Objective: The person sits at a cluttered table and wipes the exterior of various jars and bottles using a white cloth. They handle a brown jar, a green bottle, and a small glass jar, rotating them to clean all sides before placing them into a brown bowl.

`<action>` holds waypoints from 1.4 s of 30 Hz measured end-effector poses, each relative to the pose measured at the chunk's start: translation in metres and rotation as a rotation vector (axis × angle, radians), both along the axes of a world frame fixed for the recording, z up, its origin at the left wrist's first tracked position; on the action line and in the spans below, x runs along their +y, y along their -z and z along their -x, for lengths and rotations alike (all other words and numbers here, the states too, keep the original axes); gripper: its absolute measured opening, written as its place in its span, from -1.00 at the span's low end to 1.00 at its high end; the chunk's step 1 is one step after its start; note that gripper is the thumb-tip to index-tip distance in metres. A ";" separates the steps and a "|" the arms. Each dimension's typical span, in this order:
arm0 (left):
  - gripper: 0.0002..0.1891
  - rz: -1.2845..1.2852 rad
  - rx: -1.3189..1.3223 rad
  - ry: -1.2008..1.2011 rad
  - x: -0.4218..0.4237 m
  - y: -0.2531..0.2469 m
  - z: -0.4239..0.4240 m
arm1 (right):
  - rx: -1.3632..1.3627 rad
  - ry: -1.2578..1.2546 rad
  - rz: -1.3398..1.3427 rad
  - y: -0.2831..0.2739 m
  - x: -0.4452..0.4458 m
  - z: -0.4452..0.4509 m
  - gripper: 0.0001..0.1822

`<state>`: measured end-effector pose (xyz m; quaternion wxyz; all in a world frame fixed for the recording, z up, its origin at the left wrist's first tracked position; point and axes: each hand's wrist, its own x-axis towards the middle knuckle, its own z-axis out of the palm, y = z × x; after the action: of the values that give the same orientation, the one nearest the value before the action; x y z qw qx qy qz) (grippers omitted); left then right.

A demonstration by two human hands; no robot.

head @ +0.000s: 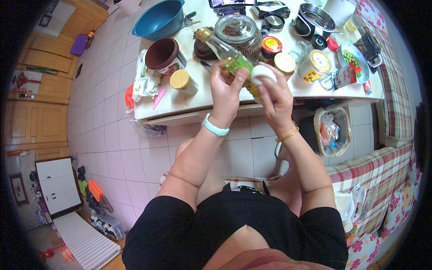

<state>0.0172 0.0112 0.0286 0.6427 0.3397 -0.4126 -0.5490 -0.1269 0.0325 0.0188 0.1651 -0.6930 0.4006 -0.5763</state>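
My left hand (226,89) is closed around the middle of a clear bottle (221,50) with a gold cap, a green label and yellowish liquid inside. The bottle is tilted, its cap towards the upper left, above the table's front edge. In my right hand (277,96) is a white wad (263,75), perhaps a wipe or cloth, held against or close beside the bottle's lower side. My fingers hide part of the label and the bottle's base. Just beyond the bottle stands a lidded glass jar (236,30) with dark contents.
On the white table (162,109) are a blue basin (162,20), a brown bucket (160,55), a wood-lidded canister (184,82), a wipes pack (145,79) and several jars. A bowl of green peas (365,64) sits right. A lined bin (347,135) stands below, by a plaid sofa (364,168).
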 end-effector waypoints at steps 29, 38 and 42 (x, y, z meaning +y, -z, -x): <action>-0.35 -0.047 0.090 0.209 0.010 -0.004 0.003 | -0.123 0.163 -0.027 -0.003 0.005 0.006 -0.57; -0.50 -0.205 0.447 0.105 0.008 -0.005 -0.004 | 0.162 0.097 0.159 0.000 0.012 -0.003 -0.45; -0.46 -0.251 0.470 0.073 0.007 -0.004 -0.010 | 0.225 0.031 0.209 -0.006 0.018 -0.008 -0.43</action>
<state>0.0268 0.0187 0.0329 0.6535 0.2646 -0.1929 -0.6825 -0.1184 0.0503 0.0250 0.0372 -0.7604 0.3648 -0.5360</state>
